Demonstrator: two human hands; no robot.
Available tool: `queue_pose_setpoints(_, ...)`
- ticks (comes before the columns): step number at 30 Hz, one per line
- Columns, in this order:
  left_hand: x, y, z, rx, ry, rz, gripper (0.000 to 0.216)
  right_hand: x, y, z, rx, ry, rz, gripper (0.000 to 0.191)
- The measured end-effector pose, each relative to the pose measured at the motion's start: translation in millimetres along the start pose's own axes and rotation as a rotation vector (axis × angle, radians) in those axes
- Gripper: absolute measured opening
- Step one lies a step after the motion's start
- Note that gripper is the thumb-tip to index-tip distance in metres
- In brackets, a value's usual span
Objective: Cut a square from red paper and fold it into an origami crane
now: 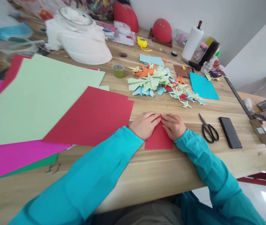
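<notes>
Left hand (144, 125) and right hand (173, 126) are both down on the small red sheet (159, 137), fingers bent, fingertips meeting at its far end; whether either pinches the paper or only presses it, I cannot tell. Worktop (147, 184) extends on all sides of the small red sheet. Large pale green sheet (46, 90) lies well to its left. Large red sheet (95, 118) overlaps the pale green one and ends just left of the small sheet. Heap of folded paper pieces (153, 81) stands beyond it, clear of both hands. Small red sheet itself lies flat between the hands, its long axis apparently running away from the person, tapered end far, straight edge near. Neither hand is evidently nearer. Scissors (208, 128) lie to its right, past the right hand.
</notes>
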State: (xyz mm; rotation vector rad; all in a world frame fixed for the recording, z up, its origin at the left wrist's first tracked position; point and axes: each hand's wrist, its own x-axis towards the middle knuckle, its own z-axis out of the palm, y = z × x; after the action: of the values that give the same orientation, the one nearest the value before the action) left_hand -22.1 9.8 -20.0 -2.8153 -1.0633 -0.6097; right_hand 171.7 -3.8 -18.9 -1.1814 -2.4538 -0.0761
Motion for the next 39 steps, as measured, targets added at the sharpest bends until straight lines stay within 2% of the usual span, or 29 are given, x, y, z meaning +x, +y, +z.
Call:
queue_pose_setpoints(8, 0.7, 0.5, 1.1, -0.018, 0.000, -0.017, 0.034, -5.3, -2.9, 3.4, -0.015, 0.059, 0.004, 0.031)
queue_pose_setpoints(17, 1.1, 0.9, 1.3, -0.002, -0.001, -0.008, 0.033, -6.5, -8.5, 2.6, -0.023, 0.040, 0.063, 0.032)
queue_pose_setpoints(27, -0.8, -5.2, 2.8, -0.046, -0.003, 0.023, 0.038, -7.0, -12.3, 0.6, -0.080, -0.074, 0.117, 0.032)
queue_pose_setpoints(39, -0.3, -10.7, -4.9, -0.105, 0.008, 0.055, 0.037, -4.2, -16.3, -4.8, -0.123, -0.140, 0.132, 0.031)
